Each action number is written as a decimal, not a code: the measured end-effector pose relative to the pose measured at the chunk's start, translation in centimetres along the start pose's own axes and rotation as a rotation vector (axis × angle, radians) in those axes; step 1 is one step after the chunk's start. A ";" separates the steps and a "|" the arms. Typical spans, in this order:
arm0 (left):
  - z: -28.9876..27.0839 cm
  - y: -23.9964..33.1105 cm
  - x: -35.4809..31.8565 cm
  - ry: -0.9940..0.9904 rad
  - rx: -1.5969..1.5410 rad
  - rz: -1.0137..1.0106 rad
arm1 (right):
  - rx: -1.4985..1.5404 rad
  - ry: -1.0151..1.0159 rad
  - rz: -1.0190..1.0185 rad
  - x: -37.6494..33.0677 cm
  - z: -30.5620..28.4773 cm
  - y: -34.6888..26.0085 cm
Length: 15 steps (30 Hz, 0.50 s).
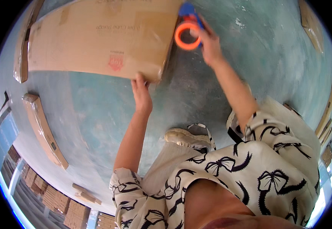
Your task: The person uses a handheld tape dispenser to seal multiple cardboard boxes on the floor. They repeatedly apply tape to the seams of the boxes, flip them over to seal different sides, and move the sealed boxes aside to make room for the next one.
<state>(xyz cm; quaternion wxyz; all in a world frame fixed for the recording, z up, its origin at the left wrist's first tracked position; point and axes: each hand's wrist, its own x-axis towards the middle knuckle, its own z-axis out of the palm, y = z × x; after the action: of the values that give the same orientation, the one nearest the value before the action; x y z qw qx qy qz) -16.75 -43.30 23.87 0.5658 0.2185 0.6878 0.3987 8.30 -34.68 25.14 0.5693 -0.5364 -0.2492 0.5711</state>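
Here I see my right hand (210, 45) gripping the orange tape dispenser (187, 32) at the cardboard box (97, 36) edge, while my left hand (141, 95) presses fingers-together against its corner.

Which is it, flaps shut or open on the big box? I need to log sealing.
Shut: the cardboard box shows a closed flat face.

Cardboard box (97, 36) on floor (97, 110); tape dispenser (188, 32) at its right edge.
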 end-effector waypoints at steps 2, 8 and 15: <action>2.9 2.7 1.0 -0.227 0.171 0.039 | 0.015 -0.075 -0.002 5.4 -1.3 -2.2; 5.2 6.2 2.6 -0.333 0.233 -0.206 | -0.052 -0.224 0.148 7.9 -4.6 -2.5; 4.1 7.6 3.1 -0.377 0.368 -0.249 | -0.450 -0.510 0.348 -15.7 -4.1 4.1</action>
<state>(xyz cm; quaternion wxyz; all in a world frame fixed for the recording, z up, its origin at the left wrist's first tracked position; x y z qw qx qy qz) -14.86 -35.26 27.87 0.6790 0.3017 0.6528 0.1472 6.84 -51.36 25.39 0.2516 -0.5230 -0.4073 0.7052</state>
